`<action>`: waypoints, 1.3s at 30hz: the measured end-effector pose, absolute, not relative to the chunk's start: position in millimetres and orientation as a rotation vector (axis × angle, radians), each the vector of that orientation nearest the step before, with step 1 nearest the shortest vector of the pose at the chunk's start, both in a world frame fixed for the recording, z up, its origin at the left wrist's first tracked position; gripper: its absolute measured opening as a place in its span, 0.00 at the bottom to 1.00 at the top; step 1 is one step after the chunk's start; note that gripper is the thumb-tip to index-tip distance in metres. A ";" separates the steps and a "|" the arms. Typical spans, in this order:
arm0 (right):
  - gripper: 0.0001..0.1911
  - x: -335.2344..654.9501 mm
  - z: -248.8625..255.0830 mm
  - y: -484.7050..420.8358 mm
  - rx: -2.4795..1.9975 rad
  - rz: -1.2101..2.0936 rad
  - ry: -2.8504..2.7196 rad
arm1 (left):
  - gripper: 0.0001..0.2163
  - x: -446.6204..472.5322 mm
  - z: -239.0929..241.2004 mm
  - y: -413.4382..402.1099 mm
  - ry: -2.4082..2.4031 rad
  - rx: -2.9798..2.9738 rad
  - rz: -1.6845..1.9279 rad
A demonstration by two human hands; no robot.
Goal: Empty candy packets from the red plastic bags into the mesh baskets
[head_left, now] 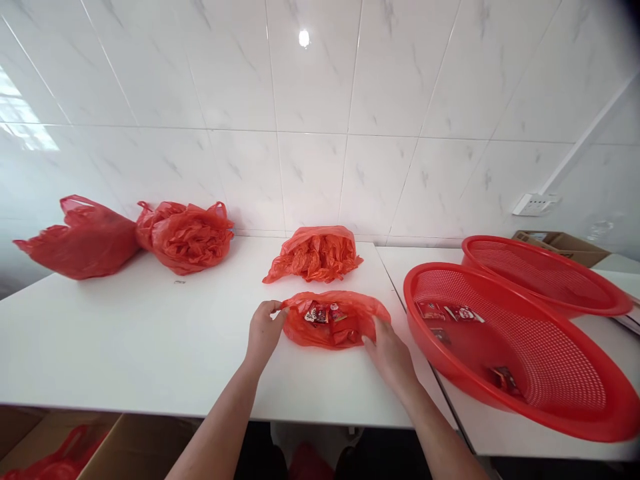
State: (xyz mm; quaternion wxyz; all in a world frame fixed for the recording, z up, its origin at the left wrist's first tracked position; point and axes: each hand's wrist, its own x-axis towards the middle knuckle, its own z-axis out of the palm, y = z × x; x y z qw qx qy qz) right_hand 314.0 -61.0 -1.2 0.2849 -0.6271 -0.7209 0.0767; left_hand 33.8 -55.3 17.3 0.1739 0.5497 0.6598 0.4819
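Observation:
Right in front of me a red plastic bag (313, 338) lies on the white table with its mouth spread wide. Several small wrapped packets (323, 313) show inside it. My left hand (264, 333) pinches the bag's left rim between thumb and fingers. On the opposite side my right hand (391, 353) grips the right rim, its fingertips partly hidden by the plastic. Just behind, a crumpled bundle of red plastic bags (320, 253) rests on the table.
Two red plastic baskets (480, 347) stand at the right, the nearer holding several packets (463, 313). Two filled red bags (95, 240) sit at the back left. Below the front edge is a cardboard box (145, 447). A power socket (536, 205) is on the tiled wall.

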 end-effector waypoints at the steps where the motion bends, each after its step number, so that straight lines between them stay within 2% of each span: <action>1: 0.20 314.3 -2.1 -57.4 -1.695 0.213 -1.931 | 0.12 33.7 20.6 -54.2 1.838 1.533 1.367; 3: 0.11 314.1 2.2 -52.2 -1.694 0.256 -1.914 | 0.12 34.3 28.6 -51.3 1.770 1.478 1.382; 5: 0.07 312.2 16.6 -50.0 -1.636 0.323 -1.861 | 0.12 36.3 39.2 -47.7 1.710 1.416 1.425; 9: 0.07 307.7 65.7 -53.9 -1.357 0.442 -1.607 | 0.12 42.6 70.7 -42.6 1.512 1.316 1.588; 15: 0.08 311.7 117.7 -66.2 -1.051 0.342 -1.285 | 0.09 47.4 129.0 -53.3 1.208 1.334 1.849; 22: 0.06 309.0 116.1 -69.2 -0.813 0.783 -1.111 | 0.05 62.5 160.7 -77.3 1.097 1.601 1.773; 29: 0.04 298.7 117.1 -62.5 -0.402 1.283 -0.972 | 0.05 85.9 159.8 -98.9 0.881 1.640 1.553; 39: 0.10 283.8 126.1 -80.7 -0.241 1.713 -1.176 | 0.06 99.2 157.1 -93.2 1.097 1.505 1.753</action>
